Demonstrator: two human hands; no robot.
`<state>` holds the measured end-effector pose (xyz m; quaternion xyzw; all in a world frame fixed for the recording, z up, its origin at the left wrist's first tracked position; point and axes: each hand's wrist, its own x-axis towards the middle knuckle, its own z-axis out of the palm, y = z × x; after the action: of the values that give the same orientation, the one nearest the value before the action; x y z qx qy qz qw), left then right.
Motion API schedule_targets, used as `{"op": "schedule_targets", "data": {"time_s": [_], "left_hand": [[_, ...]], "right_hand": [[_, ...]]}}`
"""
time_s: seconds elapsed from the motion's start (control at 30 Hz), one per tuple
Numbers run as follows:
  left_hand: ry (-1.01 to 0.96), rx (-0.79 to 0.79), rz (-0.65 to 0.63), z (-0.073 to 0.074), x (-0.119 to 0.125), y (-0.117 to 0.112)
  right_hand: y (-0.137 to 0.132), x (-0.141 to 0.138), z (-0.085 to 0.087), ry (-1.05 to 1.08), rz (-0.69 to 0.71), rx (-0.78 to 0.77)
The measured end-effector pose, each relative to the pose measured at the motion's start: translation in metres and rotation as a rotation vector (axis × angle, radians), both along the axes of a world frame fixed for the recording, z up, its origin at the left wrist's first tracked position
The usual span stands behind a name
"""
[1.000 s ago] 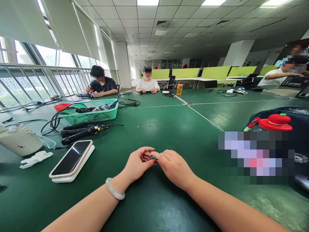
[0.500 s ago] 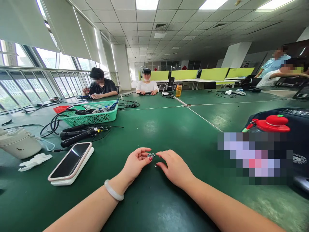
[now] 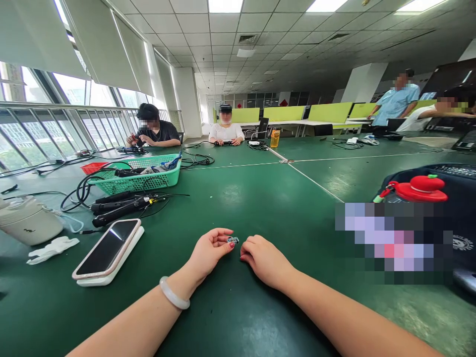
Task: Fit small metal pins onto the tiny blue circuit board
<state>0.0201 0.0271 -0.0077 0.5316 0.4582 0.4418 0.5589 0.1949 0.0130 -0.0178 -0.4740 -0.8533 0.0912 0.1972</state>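
Observation:
My left hand pinches a small grey-green piece with metallic glints between thumb and fingers; it looks like a tiny electronic part, too small to name surely. My right hand rests on the green table just to the right of it, fingers curled in against the thumb. Whatever those fingers hold, if anything, is hidden. A narrow gap separates the two hands.
Left of my hands lies a phone on a white box. Behind it are black rod-shaped tools with cables and a green basket. A dark bag with a red-lidded bottle stands right. Several people are farther off.
My right hand's fingers have curled inward, and the small pale bit at its thumb tip is out of sight. My left hand keeps its pinch. A standing person at far right has moved left.

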Motion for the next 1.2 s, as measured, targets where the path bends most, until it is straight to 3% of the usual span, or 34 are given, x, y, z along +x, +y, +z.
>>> {"op": "schedule_targets", "data": {"time_s": [0.6, 1.2], "left_hand": [[0.031, 0.014, -0.025, -0.003, -0.001, 0.002], [0.029, 0.018, -0.038, -0.002, -0.001, 0.001]], "right_hand": [[0.004, 0.003, -0.006, 0.054, 0.050, 0.008], [0.004, 0.010, 0.005, 0.057, -0.043, -0.109]]}}
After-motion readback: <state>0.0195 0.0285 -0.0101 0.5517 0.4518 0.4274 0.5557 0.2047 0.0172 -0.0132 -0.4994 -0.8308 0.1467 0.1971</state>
